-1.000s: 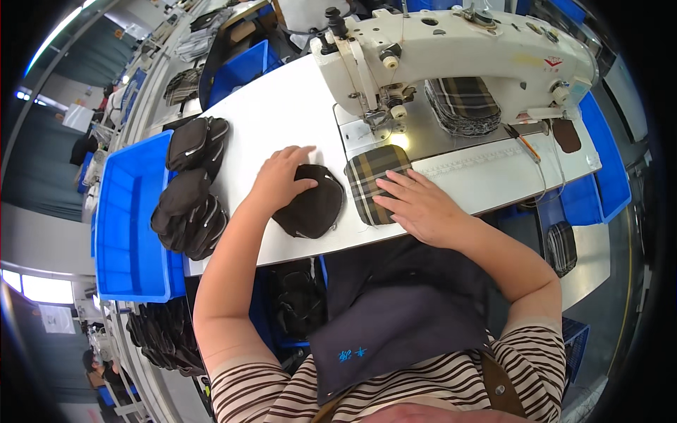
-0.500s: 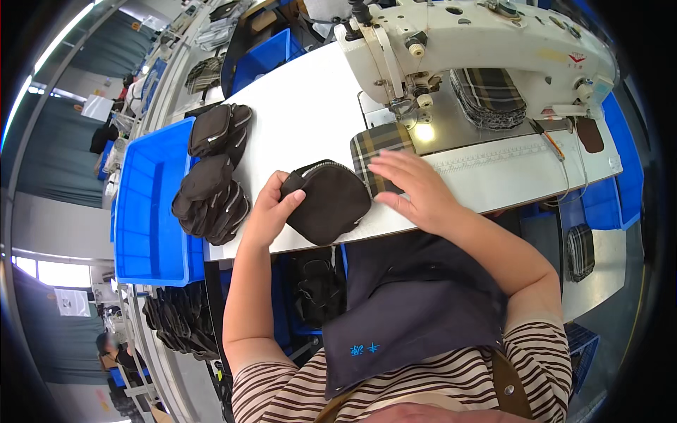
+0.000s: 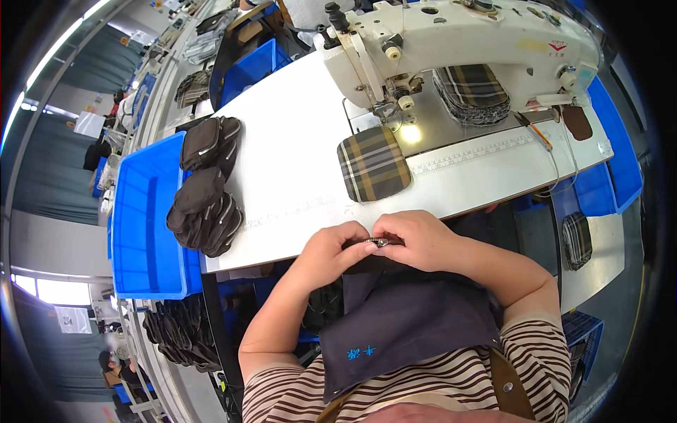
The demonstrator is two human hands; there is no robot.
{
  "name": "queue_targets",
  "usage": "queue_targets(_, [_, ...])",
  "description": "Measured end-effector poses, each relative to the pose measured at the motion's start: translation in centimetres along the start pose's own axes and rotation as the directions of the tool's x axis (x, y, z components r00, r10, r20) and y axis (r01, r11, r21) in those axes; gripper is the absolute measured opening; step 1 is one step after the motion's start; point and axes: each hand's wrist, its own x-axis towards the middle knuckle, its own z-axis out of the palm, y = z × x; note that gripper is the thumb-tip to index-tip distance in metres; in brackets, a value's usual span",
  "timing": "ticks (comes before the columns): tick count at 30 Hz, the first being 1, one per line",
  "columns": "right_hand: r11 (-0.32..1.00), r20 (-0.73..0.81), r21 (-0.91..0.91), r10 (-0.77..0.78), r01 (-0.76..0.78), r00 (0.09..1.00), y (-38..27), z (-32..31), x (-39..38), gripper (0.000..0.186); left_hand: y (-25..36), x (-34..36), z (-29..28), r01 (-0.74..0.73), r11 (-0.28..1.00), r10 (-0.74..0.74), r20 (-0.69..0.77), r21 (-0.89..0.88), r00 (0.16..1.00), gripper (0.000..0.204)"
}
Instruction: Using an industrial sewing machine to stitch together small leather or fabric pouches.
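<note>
A small dark brown zippered pouch (image 3: 368, 262) is held at the table's front edge, above my lap. My left hand (image 3: 331, 248) pinches its left side, with fingers curled and the thumb along the top. My right hand (image 3: 417, 241) grips the other side, close by the metal zipper (image 3: 379, 242). Most of the pouch is hidden by the hands or blends into my dark apron. Just beyond the hands, a rounded plaid fabric piece (image 3: 374, 166) lies flat on the white table, in front of the sewing machine's lit needle area.
The white sewing machine (image 3: 472, 32) spans the back right, with a stack of plaid pieces (image 3: 474, 95) under its arm. Thread snips (image 3: 534, 132) lie to the right. Several dark pouches (image 3: 201, 190) are piled at the left, beside a blue bin (image 3: 148, 211).
The pouch has been drawn toward me off the tabletop and turned zipper up. My right hand has left the plaid piece and now grips the pouch too. The head view has shifted slightly.
</note>
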Motion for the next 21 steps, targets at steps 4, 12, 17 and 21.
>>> queue_targets(4, [0.892,0.181,0.392,0.165,-0.225,0.97,0.4,-0.1,-0.7,0.031,-0.6,-0.5,1.0,0.009,0.963,0.0,0.035,-0.268,0.999,0.018])
queue_targets(12, [0.745,0.285,0.601,0.138,-0.289,0.949,1.9,0.3,-1.4,0.029,-0.6,0.2,0.8,-0.09,0.986,0.1,0.062,-0.144,0.993,0.021])
queue_targets(17, [0.715,0.306,0.618,0.164,-0.327,0.938,1.9,0.3,-1.5,0.026,-0.1,-0.2,2.2,0.006,0.997,-0.003,0.049,-0.072,0.999,0.023])
queue_targets(21, [0.731,0.319,0.576,0.211,-0.366,0.924,2.3,-0.3,-1.6,0.027,-1.1,-0.6,2.3,-0.107,0.987,0.094,-0.111,-0.123,0.989,0.023])
